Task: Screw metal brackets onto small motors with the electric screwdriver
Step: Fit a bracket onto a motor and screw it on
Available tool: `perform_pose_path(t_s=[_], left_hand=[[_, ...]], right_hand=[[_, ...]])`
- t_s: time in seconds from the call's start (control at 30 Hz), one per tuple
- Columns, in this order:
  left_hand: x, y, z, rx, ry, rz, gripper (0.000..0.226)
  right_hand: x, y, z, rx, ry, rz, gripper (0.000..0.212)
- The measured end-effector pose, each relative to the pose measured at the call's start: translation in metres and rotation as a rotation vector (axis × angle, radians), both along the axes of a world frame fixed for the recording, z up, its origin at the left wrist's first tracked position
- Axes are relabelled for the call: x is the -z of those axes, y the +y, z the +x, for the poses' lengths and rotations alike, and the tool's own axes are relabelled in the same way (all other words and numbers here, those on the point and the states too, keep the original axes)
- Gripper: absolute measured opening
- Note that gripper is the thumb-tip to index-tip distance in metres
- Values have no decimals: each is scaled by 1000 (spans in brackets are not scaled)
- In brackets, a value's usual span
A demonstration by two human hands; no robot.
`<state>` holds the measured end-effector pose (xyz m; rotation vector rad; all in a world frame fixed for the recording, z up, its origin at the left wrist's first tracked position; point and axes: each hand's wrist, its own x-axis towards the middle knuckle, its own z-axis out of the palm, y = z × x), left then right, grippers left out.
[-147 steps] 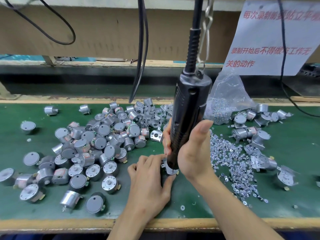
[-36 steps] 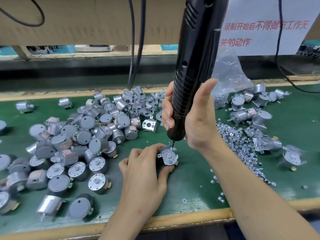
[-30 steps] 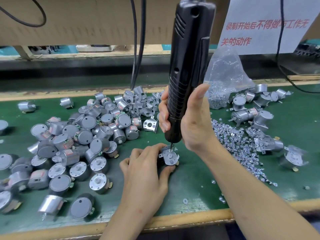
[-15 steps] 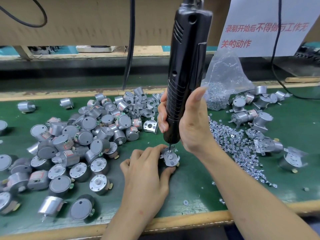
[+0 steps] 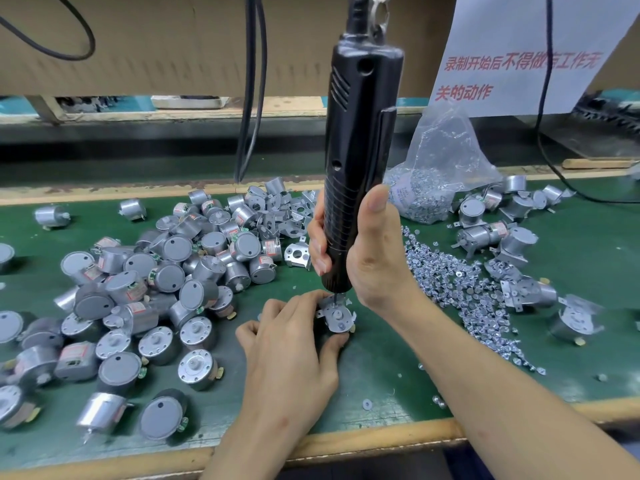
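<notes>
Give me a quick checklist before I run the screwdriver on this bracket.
1. Steady hold on the motor with bracket: the left hand grips it on the green mat: ok.
2. Firm hold on the screwdriver: the right hand wraps its lower end, and it stands close to upright: ok.
3. The bit meets the bracket's far edge: ok.
4. Screw seated under the bit: cannot tell, too small.
5. The spare screws lie just right of the right hand: ok.
</notes>
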<state>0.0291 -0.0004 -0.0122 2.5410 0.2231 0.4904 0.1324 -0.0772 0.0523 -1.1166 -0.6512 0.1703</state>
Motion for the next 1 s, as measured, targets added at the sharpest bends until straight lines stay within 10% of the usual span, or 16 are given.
perform_pose_path(t_s=[0.63, 0.87, 1.0], left_hand=[[0, -1, 1, -18, -4, -2, 38], [0, 1, 0, 33, -14, -42, 38], [-4, -4, -2, 143, -77, -82, 40]], right_hand=[[3, 1, -16, 326, -116, -108, 89], [27, -53, -30, 634, -172, -362, 21], [31, -78, -42, 502, -99, -654, 17]])
